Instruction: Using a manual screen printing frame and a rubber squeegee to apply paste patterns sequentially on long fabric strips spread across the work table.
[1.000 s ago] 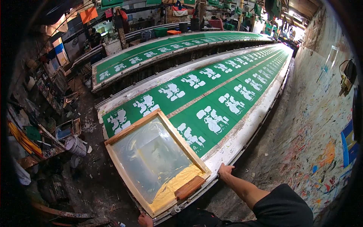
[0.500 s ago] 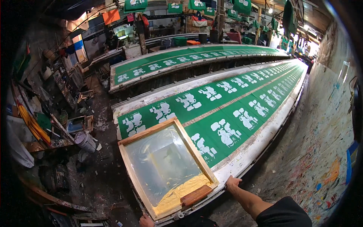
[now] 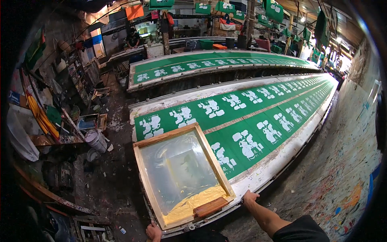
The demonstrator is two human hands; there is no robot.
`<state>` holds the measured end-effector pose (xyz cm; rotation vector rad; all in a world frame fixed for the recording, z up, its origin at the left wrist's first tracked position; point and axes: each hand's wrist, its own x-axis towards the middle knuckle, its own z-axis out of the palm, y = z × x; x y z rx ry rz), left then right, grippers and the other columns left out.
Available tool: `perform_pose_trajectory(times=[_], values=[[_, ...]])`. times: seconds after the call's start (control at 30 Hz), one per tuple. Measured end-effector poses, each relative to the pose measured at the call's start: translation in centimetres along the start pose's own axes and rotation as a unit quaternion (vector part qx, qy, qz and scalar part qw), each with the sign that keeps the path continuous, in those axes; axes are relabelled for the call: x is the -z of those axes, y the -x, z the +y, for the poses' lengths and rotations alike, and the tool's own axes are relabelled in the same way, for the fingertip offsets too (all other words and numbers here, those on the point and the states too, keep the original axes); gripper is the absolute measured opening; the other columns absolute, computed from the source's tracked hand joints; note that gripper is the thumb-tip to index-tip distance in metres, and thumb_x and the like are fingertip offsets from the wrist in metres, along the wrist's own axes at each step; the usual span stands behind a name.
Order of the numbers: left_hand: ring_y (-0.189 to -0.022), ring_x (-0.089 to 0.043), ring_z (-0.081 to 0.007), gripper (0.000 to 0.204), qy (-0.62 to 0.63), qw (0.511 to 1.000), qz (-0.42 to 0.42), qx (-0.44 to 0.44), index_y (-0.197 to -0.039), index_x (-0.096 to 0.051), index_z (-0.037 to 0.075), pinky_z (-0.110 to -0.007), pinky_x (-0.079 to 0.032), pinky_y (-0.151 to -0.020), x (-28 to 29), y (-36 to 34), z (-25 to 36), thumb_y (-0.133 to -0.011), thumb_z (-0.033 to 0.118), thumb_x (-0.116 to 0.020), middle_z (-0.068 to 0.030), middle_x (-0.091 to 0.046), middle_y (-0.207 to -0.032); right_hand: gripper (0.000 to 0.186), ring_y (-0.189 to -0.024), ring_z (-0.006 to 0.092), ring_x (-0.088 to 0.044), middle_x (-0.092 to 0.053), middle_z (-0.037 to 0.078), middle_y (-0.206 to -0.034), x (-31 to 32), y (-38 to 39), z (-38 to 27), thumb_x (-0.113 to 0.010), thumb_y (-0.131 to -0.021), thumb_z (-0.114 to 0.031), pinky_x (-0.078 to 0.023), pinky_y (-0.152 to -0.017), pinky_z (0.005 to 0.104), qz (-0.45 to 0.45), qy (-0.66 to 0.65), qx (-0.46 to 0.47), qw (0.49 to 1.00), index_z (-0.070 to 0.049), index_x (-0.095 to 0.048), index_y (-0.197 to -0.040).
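At the near end of a long printing table lies a wooden-framed printing screen. Yellow ink is pooled along the screen's near side, where a brown wooden squeegee rests. My left hand is closed at the table's end, right by the screen's near left corner. To the right of the screen, my right hand grips the table's edge, its fingers partly hidden. Green cloth panels with white printed shapes run along the table in two rows.
A second long table with printed green cloth stands beyond. On the left floor are a paint-smeared bucket and scattered clutter. A paint-stained wall rises on the right. Green cloths hang overhead. A person is at the back left.
The view has turned slightly, so the tables and screen appear shifted to the right. More of my left hand shows. Both hands keep their places at the table, and the squeegee still lies in the screen.
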<state>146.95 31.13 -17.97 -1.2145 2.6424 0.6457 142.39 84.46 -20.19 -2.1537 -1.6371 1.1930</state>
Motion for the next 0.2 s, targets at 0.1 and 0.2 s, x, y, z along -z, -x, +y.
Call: perform_pose_trajectory(times=[0.1,0.2], values=[[-0.093,-0.061,-0.0413,0.046,-0.006,1.0,-0.013,0.027,-0.085,-0.071,-0.003,-0.052,-0.045,-0.086,0.1,0.1,-0.1,-0.099,0.036,-0.05,-0.0263,-0.066,-0.086,0.097,-0.109,0.0431,-0.062,-0.06,0.033,-0.118,0.1,0.6,0.1,-0.067,-0.086,-0.03,-0.048,-0.099,0.0443,0.01,-0.003,0.023,1.0,0.014,-0.005,-0.146],[-0.1,-0.062,-0.0402,0.042,0.015,0.999,-0.044,0.028,-0.093,-0.075,0.008,-0.046,-0.046,-0.092,1.5,0.9,1.2,-0.097,0.042,-0.05,-0.0245,-0.068,-0.094,0.097,-0.113,0.0426,-0.06,-0.059,0.032,-0.121,0.2,0.4,-0.1,-0.069,-0.084,-0.028,-0.045,-0.102,0.0442,0.03,-0.001,0.012,0.999,0.009,-0.006,-0.148]])
